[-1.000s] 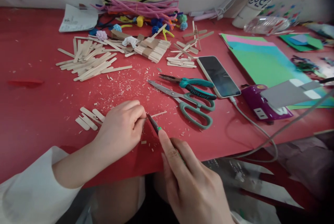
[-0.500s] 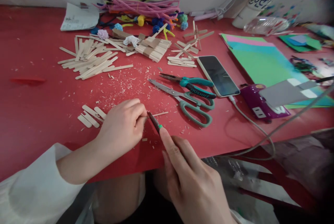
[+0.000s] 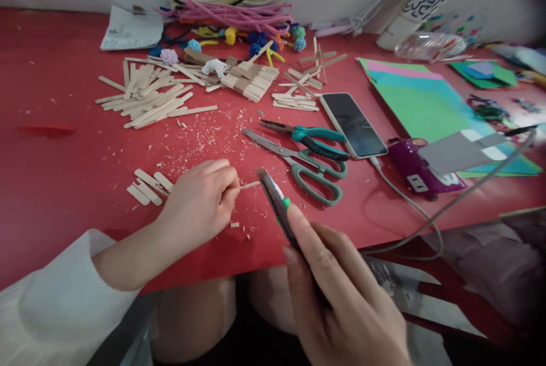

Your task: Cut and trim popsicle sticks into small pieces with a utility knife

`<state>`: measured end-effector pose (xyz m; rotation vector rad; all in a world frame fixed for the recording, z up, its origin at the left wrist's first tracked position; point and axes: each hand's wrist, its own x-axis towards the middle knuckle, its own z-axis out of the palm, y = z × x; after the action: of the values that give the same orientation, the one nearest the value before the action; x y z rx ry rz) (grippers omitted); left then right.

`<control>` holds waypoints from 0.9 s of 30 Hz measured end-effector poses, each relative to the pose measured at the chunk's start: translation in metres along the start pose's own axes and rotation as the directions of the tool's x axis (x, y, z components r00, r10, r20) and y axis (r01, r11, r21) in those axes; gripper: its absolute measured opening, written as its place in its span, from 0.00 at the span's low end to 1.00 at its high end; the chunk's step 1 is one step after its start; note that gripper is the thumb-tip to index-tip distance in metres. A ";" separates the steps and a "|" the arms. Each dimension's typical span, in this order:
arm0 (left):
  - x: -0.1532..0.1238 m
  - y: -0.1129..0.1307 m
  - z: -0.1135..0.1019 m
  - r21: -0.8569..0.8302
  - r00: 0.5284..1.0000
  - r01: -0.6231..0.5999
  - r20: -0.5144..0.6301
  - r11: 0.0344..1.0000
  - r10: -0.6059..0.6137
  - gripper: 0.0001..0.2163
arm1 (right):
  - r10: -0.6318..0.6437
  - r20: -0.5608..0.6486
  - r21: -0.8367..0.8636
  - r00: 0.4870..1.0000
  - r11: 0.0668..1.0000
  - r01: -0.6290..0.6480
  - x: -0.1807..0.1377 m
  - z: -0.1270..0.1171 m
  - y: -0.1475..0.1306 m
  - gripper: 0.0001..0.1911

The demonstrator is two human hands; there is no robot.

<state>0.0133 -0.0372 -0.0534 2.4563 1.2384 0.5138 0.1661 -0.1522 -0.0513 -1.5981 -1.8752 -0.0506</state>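
Note:
My left hand (image 3: 205, 198) is closed in a pinch near the table's front edge, gripping a thin wooden craft stick (image 3: 249, 185) whose free end points right. My right hand (image 3: 341, 286) wraps round a utility knife (image 3: 279, 204) with a dark body and a green slider under the thumb. The knife's blade end is angled up and left, just past the stick's tip; whether they touch I cannot tell. Several short cut stick pieces (image 3: 149, 186) lie left of my left hand. Wood shavings (image 3: 205, 138) are scattered over the red table (image 3: 63, 184).
Grey-handled scissors (image 3: 315, 178) and teal pliers (image 3: 319, 141) lie beyond my right hand, beside a phone (image 3: 354, 124) with a cable. Craft sticks (image 3: 147, 95) are heaped at the back left, below pink pipe cleaners (image 3: 239, 13). Coloured paper (image 3: 426, 98) lies at right.
My right hand has drawn the knife right and toward me, off the stick near the left fingertips. My left hand stays almost in place, still pinching the stick.

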 end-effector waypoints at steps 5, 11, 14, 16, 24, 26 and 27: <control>0.000 -0.001 -0.001 0.028 1.000 -0.016 0.006 0.999 0.016 0.10 | 0.000 0.093 0.014 0.996 1.000 -0.002 -0.004 0.001 0.005 0.19; -0.001 -0.001 -0.002 0.009 1.000 -0.022 0.005 1.000 0.022 0.09 | -0.001 0.124 0.054 0.992 0.999 -0.005 -0.005 0.005 0.008 0.20; -0.002 -0.002 -0.002 0.010 1.000 -0.020 0.006 1.000 0.020 0.08 | -0.008 0.125 0.040 0.992 0.999 0.003 -0.004 0.003 0.009 0.19; -0.002 -0.002 -0.002 0.007 1.000 -0.022 0.012 1.000 0.022 0.08 | -0.003 0.125 0.028 0.992 1.000 0.000 -0.003 0.002 0.009 0.18; -0.001 -0.003 -0.001 0.009 1.000 -0.026 0.010 1.000 0.026 0.08 | -0.013 0.139 -0.010 0.990 1.000 0.014 -0.002 0.002 0.010 0.19; -0.001 -0.004 -0.001 0.014 1.000 -0.027 0.014 1.000 0.027 0.08 | -0.010 0.146 -0.008 0.989 1.000 0.012 -0.002 0.002 0.010 0.19; -0.001 -0.004 -0.001 0.015 0.999 -0.029 0.014 0.999 0.029 0.07 | -0.016 0.147 -0.009 0.989 1.000 0.017 -0.002 0.001 0.010 0.19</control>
<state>0.0098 -0.0359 -0.0545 2.4893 1.2068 0.4957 0.1743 -0.1512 -0.0569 -1.6320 -2.0029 0.0529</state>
